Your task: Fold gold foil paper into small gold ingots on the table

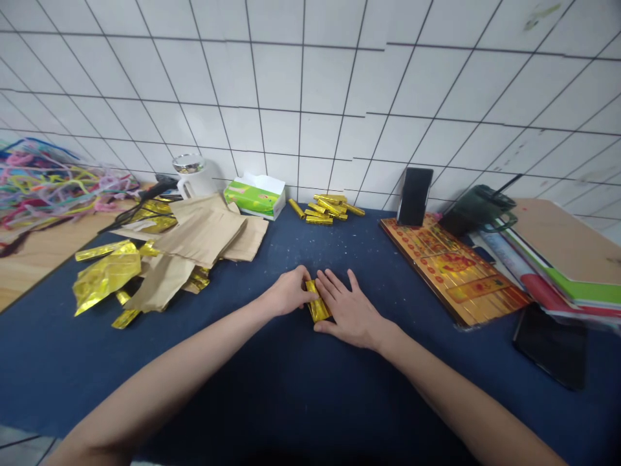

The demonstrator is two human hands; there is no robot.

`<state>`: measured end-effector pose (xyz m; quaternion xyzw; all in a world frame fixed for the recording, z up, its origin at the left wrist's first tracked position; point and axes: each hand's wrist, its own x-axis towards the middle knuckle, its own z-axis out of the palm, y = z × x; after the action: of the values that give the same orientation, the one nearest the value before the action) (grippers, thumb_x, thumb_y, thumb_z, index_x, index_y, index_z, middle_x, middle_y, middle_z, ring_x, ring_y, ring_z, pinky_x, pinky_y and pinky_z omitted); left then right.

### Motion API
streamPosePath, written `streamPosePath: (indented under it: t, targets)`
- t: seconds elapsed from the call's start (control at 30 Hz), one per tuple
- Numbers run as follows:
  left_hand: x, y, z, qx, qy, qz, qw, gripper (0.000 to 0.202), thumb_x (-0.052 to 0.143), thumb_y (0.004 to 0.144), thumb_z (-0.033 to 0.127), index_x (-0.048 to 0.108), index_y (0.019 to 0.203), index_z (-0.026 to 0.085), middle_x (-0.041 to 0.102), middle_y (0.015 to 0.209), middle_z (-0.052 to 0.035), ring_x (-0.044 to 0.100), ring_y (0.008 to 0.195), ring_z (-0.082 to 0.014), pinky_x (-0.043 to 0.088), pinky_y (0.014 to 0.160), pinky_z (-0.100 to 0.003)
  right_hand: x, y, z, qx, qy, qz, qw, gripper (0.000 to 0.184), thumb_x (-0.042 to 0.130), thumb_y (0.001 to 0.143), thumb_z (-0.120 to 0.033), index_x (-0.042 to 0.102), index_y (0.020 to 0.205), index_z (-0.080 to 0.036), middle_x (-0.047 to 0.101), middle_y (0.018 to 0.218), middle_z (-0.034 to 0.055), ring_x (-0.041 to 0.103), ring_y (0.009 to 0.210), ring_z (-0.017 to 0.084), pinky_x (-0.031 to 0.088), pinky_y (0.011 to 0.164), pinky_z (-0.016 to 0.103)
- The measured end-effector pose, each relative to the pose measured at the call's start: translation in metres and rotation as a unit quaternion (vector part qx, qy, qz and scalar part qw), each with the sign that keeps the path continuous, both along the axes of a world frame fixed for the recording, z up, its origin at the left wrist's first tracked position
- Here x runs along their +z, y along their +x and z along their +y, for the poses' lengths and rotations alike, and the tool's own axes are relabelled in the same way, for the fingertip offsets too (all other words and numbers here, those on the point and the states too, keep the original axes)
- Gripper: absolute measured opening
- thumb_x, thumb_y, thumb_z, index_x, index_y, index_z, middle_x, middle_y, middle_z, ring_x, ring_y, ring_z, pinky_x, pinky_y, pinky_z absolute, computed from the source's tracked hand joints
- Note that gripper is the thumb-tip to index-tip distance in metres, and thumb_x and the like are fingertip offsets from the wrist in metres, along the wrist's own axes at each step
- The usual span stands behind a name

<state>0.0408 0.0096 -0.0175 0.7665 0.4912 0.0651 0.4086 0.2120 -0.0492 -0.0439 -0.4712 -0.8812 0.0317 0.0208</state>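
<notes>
A small piece of gold foil paper point(317, 304), partly folded, lies on the dark blue tabletop between my two hands. My left hand point(292, 292) grips its left edge, thumb on top and fingers curled behind. Flat on the foil's right side rests my right hand point(350, 312), its fingers stretched out and thumb apart. Part of the foil is hidden under the right palm. Toward the wall lies a small pile of gold foil rolls point(330, 208).
At left are brown paper sheets point(198, 226), crumpled gold foil point(109, 272), a white mug point(194, 181) and a green tissue box point(255, 196). Right: an upright phone point(414, 195), a red-gold printed packet point(453, 272), a dark mug point(478, 208), stacked folders point(567, 239) and a black tablet-like device point(550, 346).
</notes>
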Motion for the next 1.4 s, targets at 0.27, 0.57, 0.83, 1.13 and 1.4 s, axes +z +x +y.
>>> streamPosePath:
  t: [0.27, 0.57, 0.83, 1.13, 1.4]
  targets:
    - [-0.005, -0.005, -0.013, 0.046, 0.019, -0.074, 0.996, 0.027, 0.053, 0.070, 0.018, 0.045, 0.096, 0.018, 0.053, 0.058, 0.0057, 0.053, 0.050, -0.0102, 0.040, 0.048, -0.020, -0.003, 0.001, 0.001, 0.013, 0.002, -0.003, 1.000, 0.083, 0.019, 0.079, -0.066, 0.007, 0.139, -0.010, 0.016, 0.144, 0.0154, 0.009, 0.131, 0.030, 0.001, 0.099, 0.061]
    - [-0.006, -0.012, -0.026, 0.043, -0.036, -0.101, 0.993, 0.022, 0.045, 0.074, 0.017, 0.050, 0.095, 0.017, 0.053, 0.057, 0.0053, 0.051, 0.044, -0.0093, 0.041, 0.044, -0.020, 0.004, 0.006, 0.008, 0.064, -0.028, -0.006, 0.998, 0.084, 0.021, 0.077, -0.069, 0.005, 0.139, -0.014, 0.013, 0.145, 0.0127, 0.007, 0.132, 0.029, 0.004, 0.100, 0.059]
    - [-0.002, -0.040, -0.047, -0.143, 0.348, -0.027, 0.926, 0.025, 0.043, 0.085, 0.024, 0.057, 0.105, 0.019, 0.058, 0.105, -0.0077, 0.053, 0.099, -0.0200, 0.042, 0.087, -0.035, 0.004, 0.010, 0.012, 0.093, -0.044, -0.012, 0.995, 0.087, 0.023, 0.076, -0.070, 0.006, 0.139, -0.013, 0.009, 0.145, 0.0127, 0.006, 0.132, 0.029, 0.003, 0.102, 0.056]
    - [-0.019, -0.043, -0.051, -0.260, 0.319, 0.056, 0.910, 0.051, 0.045, 0.082, 0.047, 0.040, 0.126, 0.021, 0.039, 0.134, -0.0117, 0.034, 0.124, -0.0235, 0.022, 0.103, -0.043, 0.000, 0.010, 0.010, 0.066, -0.027, -0.009, 0.997, 0.077, 0.022, 0.082, -0.063, 0.008, 0.139, -0.013, 0.010, 0.145, 0.0128, 0.006, 0.132, 0.026, 0.006, 0.103, 0.053]
    - [-0.019, -0.044, -0.050, -0.256, 0.302, 0.046, 0.917, 0.053, 0.047, 0.082, 0.045, 0.038, 0.128, 0.021, 0.039, 0.134, -0.0095, 0.035, 0.123, -0.0226, 0.020, 0.104, -0.041, 0.002, 0.013, 0.011, 0.022, -0.056, 0.024, 0.998, 0.063, 0.022, 0.087, -0.052, 0.014, 0.139, -0.017, 0.013, 0.145, 0.0081, 0.007, 0.133, 0.024, 0.008, 0.104, 0.053]
